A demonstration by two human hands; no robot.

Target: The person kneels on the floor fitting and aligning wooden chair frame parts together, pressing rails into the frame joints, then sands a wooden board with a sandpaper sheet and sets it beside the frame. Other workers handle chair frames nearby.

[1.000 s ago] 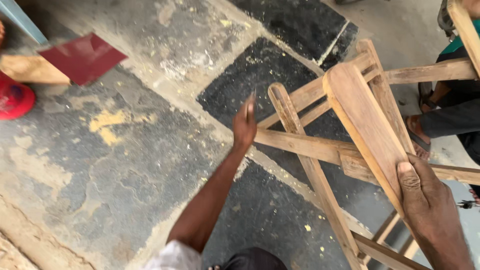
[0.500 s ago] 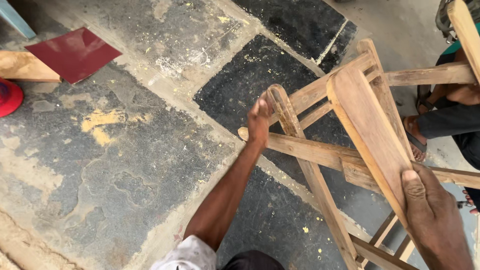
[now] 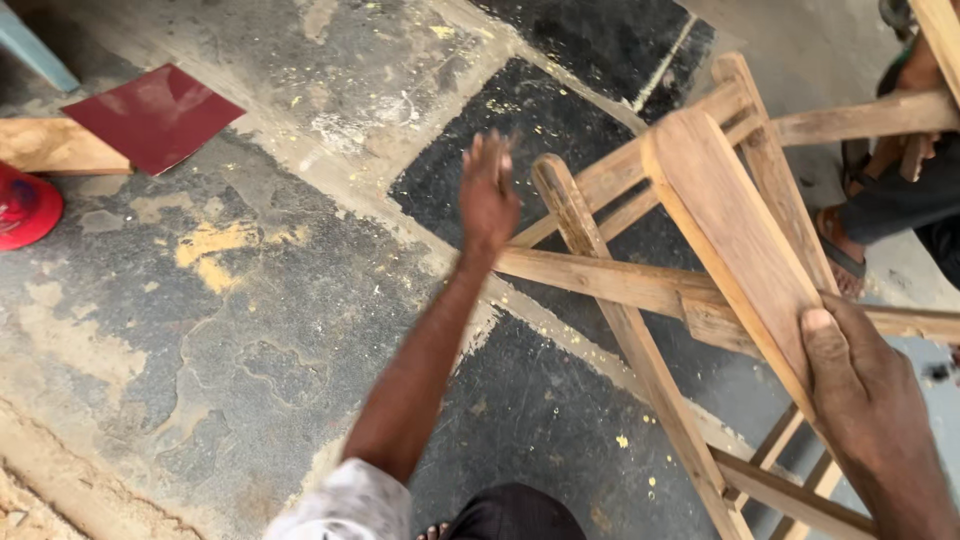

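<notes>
Gripping the flat slat [image 3: 735,235] of a tilted wooden frame [image 3: 620,285], the right hand [image 3: 860,390] steadies it while the left hand [image 3: 487,195], fingers loose and empty, hovers just left of its upright rail [image 3: 570,215].

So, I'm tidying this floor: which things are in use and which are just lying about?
In use:
- wooden frame, gripped by right hand
- left hand, open beside it

Lying about:
- red sheet
- wood block
- red round object

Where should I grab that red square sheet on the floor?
Probably by a corner of the red sheet, from the right. It lies flat on the floor, so fingers must slide under an edge; its left edge sits by a wooden block.
</notes>
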